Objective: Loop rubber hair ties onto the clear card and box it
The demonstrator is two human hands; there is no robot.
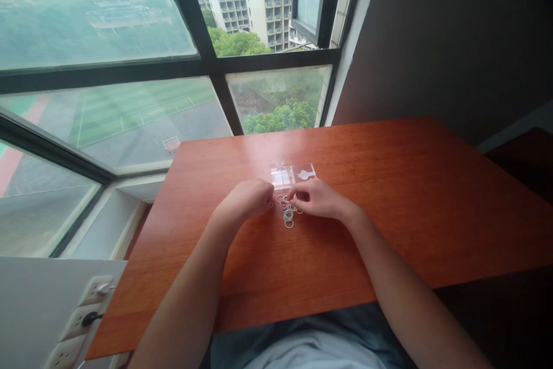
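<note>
Several small pale rings (pixel 288 216) lie in a loose, overlapping pile on the reddish-brown wooden table. Just behind them is a clear plastic box (pixel 282 177) with its transparent lid (pixel 306 172) folded open to the right; a whitish shape shows on the lid. My left hand (pixel 250 199) is closed at the left of the pile, with one ring showing at its fingertips. From the right, my right hand (pixel 318 197) reaches over the pile, thumb and index finger curled together among the rings. Whatever lies between those fingertips is too small to make out.
The wooden table (pixel 389 185) extends far to the right. Dark-framed windows (pixel 276 61) stand along its back and left, one pane tilted open. Wall sockets (pixel 80 323) with plugs sit at the lower left. A grey wall (pixel 432 41) rises at the right.
</note>
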